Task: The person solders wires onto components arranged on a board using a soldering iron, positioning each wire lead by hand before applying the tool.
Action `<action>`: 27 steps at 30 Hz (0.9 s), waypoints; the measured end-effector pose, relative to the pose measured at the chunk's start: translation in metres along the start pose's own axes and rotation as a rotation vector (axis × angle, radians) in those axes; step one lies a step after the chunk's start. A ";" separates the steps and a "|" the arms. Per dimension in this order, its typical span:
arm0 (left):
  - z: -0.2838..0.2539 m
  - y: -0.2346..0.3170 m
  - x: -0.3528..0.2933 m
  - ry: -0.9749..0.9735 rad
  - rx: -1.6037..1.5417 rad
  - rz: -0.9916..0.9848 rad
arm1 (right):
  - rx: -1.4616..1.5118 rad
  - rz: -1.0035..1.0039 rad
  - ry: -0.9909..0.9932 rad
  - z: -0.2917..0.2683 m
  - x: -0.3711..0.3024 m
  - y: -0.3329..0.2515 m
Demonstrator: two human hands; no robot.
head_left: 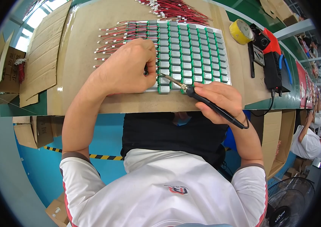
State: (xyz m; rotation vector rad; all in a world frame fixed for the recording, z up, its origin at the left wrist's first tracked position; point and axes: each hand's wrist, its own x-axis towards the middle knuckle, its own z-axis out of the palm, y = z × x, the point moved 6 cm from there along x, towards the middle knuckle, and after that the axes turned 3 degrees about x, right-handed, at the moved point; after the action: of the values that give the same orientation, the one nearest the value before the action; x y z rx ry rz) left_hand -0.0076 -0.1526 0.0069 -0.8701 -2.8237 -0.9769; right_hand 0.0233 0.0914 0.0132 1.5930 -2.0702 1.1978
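At the battery-cell grid point(185, 58), the right hand point(224, 99) grips a soldering iron point(207, 103) pen-style, likely for aim — the left hand point(132, 66) curls its fingers, grasp unclear.

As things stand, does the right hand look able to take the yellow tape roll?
Probably not directly: the right hand is occupied by the soldering iron. Otherwise, the way to the yellow tape roll looks free, over the cardboard sheet.
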 end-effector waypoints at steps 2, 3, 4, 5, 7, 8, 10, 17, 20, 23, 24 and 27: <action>0.001 -0.001 0.000 0.004 0.000 0.001 | -0.019 0.000 0.010 -0.002 0.001 -0.002; 0.001 -0.001 0.001 0.007 -0.003 0.010 | -0.040 0.000 0.020 -0.005 0.002 -0.003; 0.001 -0.001 0.001 0.011 -0.005 0.020 | -0.045 -0.003 0.019 -0.005 0.001 -0.005; 0.000 0.000 0.001 0.016 -0.004 0.025 | -0.035 0.040 0.044 -0.008 -0.001 -0.003; 0.002 -0.001 0.001 -0.009 -0.023 -0.012 | -0.046 0.094 0.063 -0.012 0.001 -0.001; 0.002 -0.001 0.000 -0.002 -0.022 -0.007 | -0.037 0.112 0.073 -0.014 0.004 0.002; 0.000 -0.001 -0.001 0.000 -0.015 -0.026 | -0.046 0.123 0.091 -0.023 0.019 0.005; 0.000 0.000 0.001 0.009 -0.024 -0.007 | 0.072 0.415 0.258 -0.054 0.060 0.093; -0.001 0.001 -0.001 0.012 -0.024 -0.010 | -0.074 0.338 0.187 -0.056 0.081 0.132; 0.000 0.000 0.000 0.008 -0.021 -0.003 | -0.167 0.254 0.086 -0.045 0.098 0.160; -0.001 0.000 -0.001 0.015 -0.014 -0.002 | -0.149 0.263 0.058 -0.037 0.104 0.164; 0.000 0.000 -0.001 -0.012 -0.019 -0.002 | -0.172 0.234 0.002 -0.018 0.118 0.177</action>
State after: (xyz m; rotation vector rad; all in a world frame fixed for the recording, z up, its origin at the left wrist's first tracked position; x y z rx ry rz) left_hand -0.0072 -0.1531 0.0069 -0.8775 -2.8304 -1.0034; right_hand -0.1828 0.0352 0.0219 1.3018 -2.3389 1.0558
